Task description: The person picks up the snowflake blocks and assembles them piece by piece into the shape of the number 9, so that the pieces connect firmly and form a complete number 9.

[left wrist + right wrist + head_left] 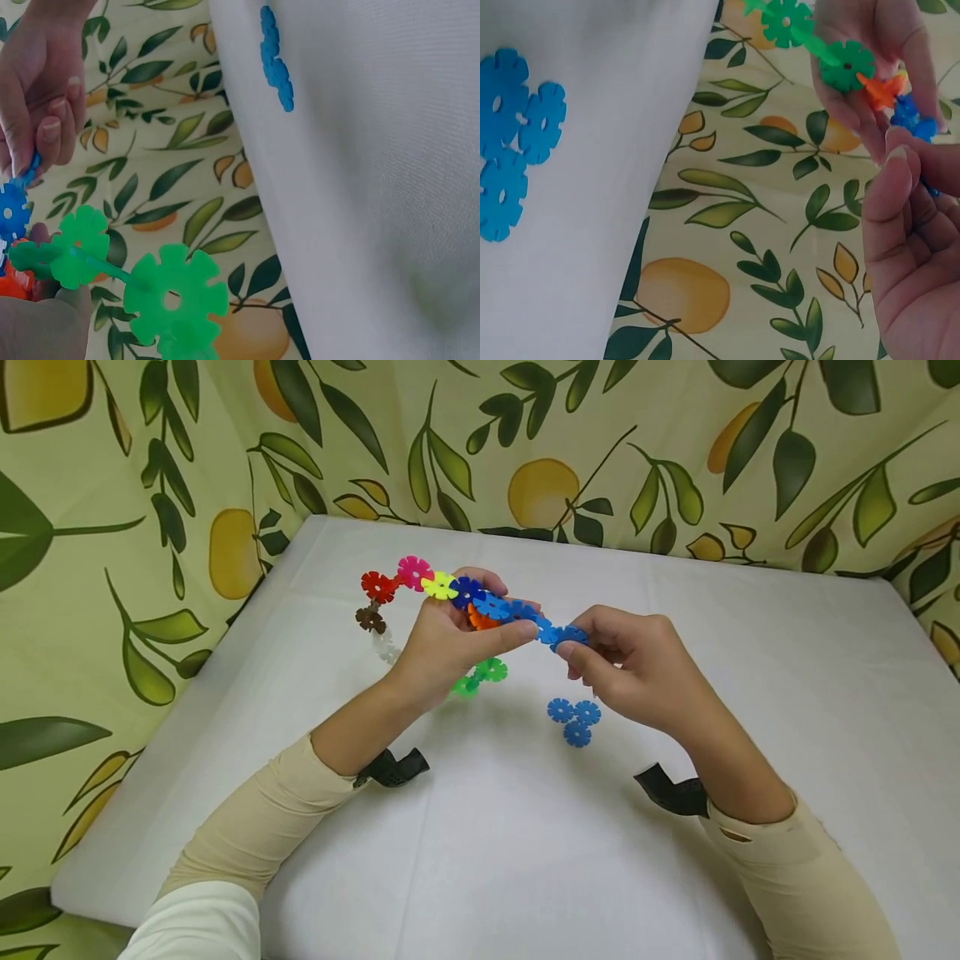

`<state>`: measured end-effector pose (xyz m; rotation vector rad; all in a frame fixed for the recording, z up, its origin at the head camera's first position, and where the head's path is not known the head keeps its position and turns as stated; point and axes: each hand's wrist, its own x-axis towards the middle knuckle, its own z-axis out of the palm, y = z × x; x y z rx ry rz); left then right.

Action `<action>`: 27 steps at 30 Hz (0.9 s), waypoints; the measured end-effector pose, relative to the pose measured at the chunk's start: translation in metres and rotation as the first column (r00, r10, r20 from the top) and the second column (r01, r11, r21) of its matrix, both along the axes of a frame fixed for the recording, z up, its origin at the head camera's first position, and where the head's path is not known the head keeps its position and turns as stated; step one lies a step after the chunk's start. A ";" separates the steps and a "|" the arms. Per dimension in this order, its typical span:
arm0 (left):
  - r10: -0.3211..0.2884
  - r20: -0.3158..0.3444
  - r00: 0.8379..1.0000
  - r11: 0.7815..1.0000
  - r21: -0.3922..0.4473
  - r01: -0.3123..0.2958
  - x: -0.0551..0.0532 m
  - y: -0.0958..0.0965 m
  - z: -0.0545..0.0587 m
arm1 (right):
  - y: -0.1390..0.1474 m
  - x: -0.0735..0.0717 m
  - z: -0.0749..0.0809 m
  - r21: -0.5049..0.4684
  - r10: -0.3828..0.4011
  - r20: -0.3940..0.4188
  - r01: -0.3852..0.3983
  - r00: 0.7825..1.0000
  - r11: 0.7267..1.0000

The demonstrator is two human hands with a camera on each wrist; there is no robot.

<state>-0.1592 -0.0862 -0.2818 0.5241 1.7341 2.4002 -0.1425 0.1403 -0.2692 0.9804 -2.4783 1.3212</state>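
Observation:
A chain of notched plastic snowflake discs [441,586] hangs in the air between both hands. Its colours run from blue through yellow, pink, red and brown to a clear piece, with green discs [176,291] and an orange disc [482,620] below. My left hand [442,647] grips the chain at its blue and orange discs, thumb along the blue ones. My right hand [637,668] pinches the blue disc [570,637] at the chain's right end between thumb and fingers. The left palm hides part of the chain.
Three loose blue discs [577,733] lie together on the white table [495,860], below the right hand. Black wrist mounts [393,768] jut from both sleeves. A leaf-patterned cloth [480,443] hangs behind the table and at its left.

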 end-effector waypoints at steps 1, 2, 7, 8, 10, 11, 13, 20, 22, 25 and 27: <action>0.007 -0.008 1.000 1.000 -0.014 -0.007 0.000 -0.001 0.000 | -0.001 0.001 0.000 0.002 0.000 -0.006 0.000 1.000 1.000; 0.016 -0.016 1.000 0.999 -0.034 -0.016 0.000 -0.001 -0.001 | -0.002 0.002 -0.001 0.005 -0.002 -0.013 0.002 1.000 1.000; 0.041 -0.039 0.998 0.989 -0.137 -0.046 0.000 -0.003 -0.002 | -0.007 0.005 -0.002 -0.024 -0.001 0.034 0.002 0.999 1.000; 0.040 -0.038 0.998 0.988 -0.146 -0.045 0.001 -0.003 -0.002 | -0.007 0.005 -0.002 -0.034 -0.002 0.051 0.004 0.999 0.999; 0.039 -0.037 0.999 0.987 -0.156 -0.044 0.000 -0.003 -0.004 | -0.009 0.006 -0.003 -0.062 0.000 0.088 0.006 0.996 0.998; 0.037 -0.038 0.999 0.987 -0.154 -0.042 0.000 -0.003 -0.004 | -0.010 0.006 -0.004 -0.073 -0.002 0.105 0.009 0.995 0.997; 0.038 -0.044 0.998 0.987 -0.155 -0.044 -0.001 -0.003 -0.004 | -0.012 0.007 -0.004 -0.086 -0.009 0.125 0.020 0.992 0.996; 0.017 -0.038 0.999 0.994 -0.110 -0.021 0.000 -0.004 -0.001 | -0.009 0.003 -0.004 -0.062 0.028 0.148 -0.019 0.989 0.998; 0.020 -0.033 0.999 0.994 -0.107 -0.023 0.000 -0.004 0.000 | -0.006 -0.001 -0.003 -0.067 0.079 0.164 -0.069 0.983 0.995; 0.030 -0.047 0.998 0.994 -0.102 -0.035 -0.001 -0.005 0.002 | 0.002 -0.006 -0.003 -0.001 0.135 0.182 -0.137 0.974 0.991; 0.039 -0.054 0.998 0.994 -0.100 -0.044 -0.001 -0.006 0.004 | 0.007 -0.011 -0.005 0.114 0.134 0.214 -0.160 0.968 0.980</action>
